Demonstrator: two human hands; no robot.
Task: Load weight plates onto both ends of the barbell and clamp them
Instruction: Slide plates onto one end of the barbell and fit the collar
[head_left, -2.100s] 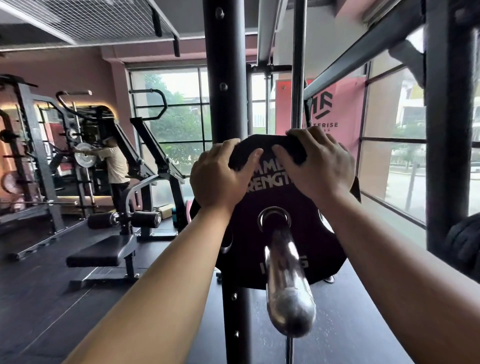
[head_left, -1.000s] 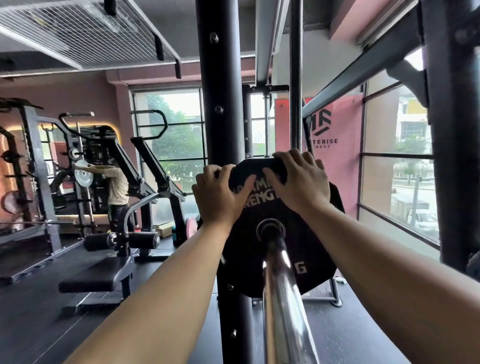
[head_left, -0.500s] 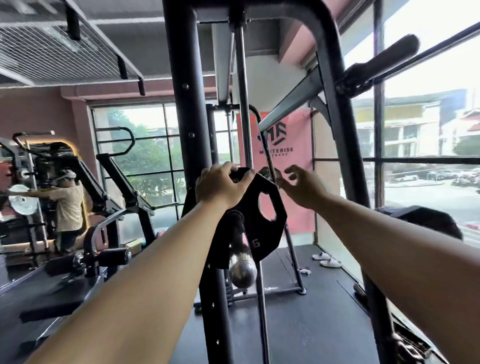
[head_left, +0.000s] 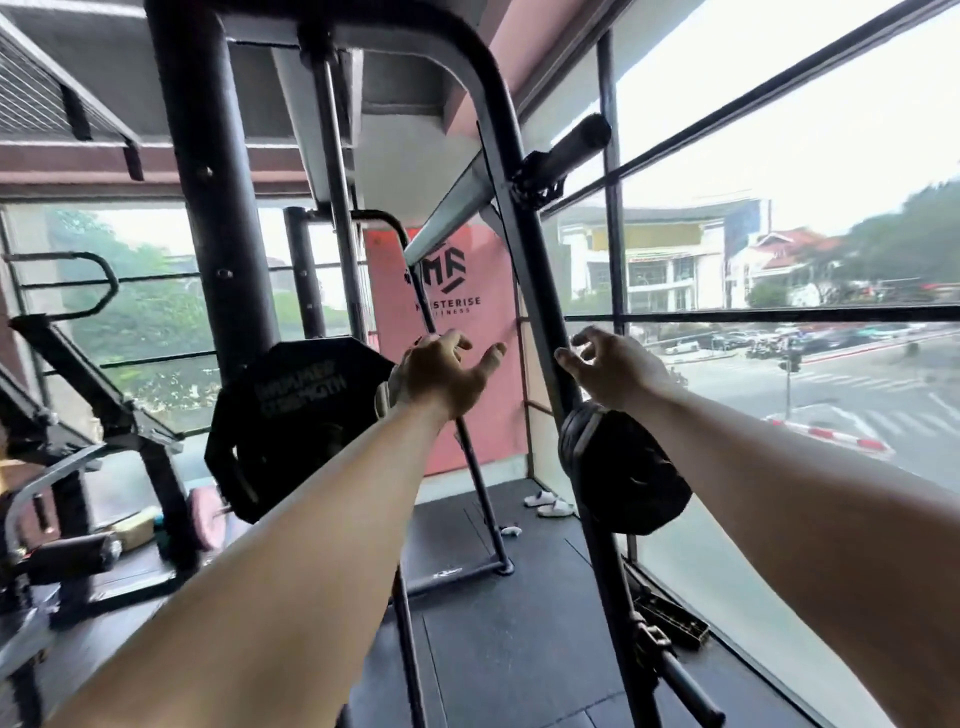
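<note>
Both hands reach forward empty, fingers spread and loosely curled.

Left hand (head_left: 448, 375) hovers just right of the black weight plate (head_left: 291, 426), which hangs on the rack's left side; right hand (head_left: 613, 370) is above a stack of black plates (head_left: 623, 475) stored on the slanted rack post (head_left: 540, 291). Behind them hang a pink banner (head_left: 467, 332) and windows (head_left: 779, 208).

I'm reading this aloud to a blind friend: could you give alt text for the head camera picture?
Two bare arms reach forward in a gym, left hand and right hand open and empty. A black weight plate hangs left; stored plates sit on the rack upright.
</note>
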